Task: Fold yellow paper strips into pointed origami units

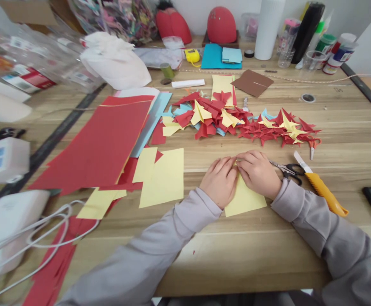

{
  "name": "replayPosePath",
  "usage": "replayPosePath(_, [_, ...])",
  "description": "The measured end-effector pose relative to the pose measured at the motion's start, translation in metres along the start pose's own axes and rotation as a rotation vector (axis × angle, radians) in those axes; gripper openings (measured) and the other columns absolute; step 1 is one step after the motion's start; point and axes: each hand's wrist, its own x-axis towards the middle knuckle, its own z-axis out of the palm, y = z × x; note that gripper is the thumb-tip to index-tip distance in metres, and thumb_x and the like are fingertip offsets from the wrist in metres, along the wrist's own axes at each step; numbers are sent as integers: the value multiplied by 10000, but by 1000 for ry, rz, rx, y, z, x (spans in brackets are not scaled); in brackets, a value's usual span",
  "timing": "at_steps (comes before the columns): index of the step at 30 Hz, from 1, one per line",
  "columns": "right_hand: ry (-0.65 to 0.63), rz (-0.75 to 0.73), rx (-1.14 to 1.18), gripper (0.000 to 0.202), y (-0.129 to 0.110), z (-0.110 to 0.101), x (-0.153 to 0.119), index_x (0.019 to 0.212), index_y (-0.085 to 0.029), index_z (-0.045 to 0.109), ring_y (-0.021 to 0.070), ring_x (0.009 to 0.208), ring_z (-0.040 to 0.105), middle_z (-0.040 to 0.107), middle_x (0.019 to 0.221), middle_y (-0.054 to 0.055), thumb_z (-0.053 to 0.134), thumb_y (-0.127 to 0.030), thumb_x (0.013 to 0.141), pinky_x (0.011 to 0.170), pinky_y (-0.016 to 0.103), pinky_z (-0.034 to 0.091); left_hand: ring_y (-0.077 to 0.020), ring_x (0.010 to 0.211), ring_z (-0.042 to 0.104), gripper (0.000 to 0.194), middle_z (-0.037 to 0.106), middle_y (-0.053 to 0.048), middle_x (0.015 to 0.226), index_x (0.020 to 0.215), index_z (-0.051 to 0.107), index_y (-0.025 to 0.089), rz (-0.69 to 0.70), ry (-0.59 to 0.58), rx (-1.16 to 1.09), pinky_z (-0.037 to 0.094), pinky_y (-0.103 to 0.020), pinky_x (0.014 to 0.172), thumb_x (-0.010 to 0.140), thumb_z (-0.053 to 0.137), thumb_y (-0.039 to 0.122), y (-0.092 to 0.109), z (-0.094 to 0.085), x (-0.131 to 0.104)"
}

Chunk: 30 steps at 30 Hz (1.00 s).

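- Currently both hands, left (219, 180) and right (258, 172), are on one flat pale-yellow paper sheet (245, 199), near-center of the wooden tabletop (236, 255).
- Fingers: bunched close together at the sheet's far end; pinching or just pressing, can't tell.
- Done, by the look of it: loose heap of folded red, yellow and blue paper pieces (201, 112) at far center, plus spiky red-and-yellow paper cluster (289, 125) right of it.
- In work: sheet's near part lies flat, so probably early in folding; far end hidden.
- Left, I'd judge: unfolded pale-yellow rectangles (164, 180) left of the hands, big red sheets (105, 144) farther left.
- Black-handled metal scissors (290, 170), yellow-handled knife (324, 193): right side, not held.
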Motion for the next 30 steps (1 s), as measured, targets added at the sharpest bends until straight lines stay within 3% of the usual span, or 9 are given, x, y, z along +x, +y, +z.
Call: replayPosePath(30, [-90, 21, -107, 186, -7, -1, 2, 982, -143, 555, 248, 978, 457, 576, 1095, 115, 426, -167, 850, 820, 381, 317, -256, 1131, 480, 255, 572, -149, 1164, 1013, 590, 91, -36, 59, 56, 397, -424, 971, 845, 413, 166, 5, 7, 1])
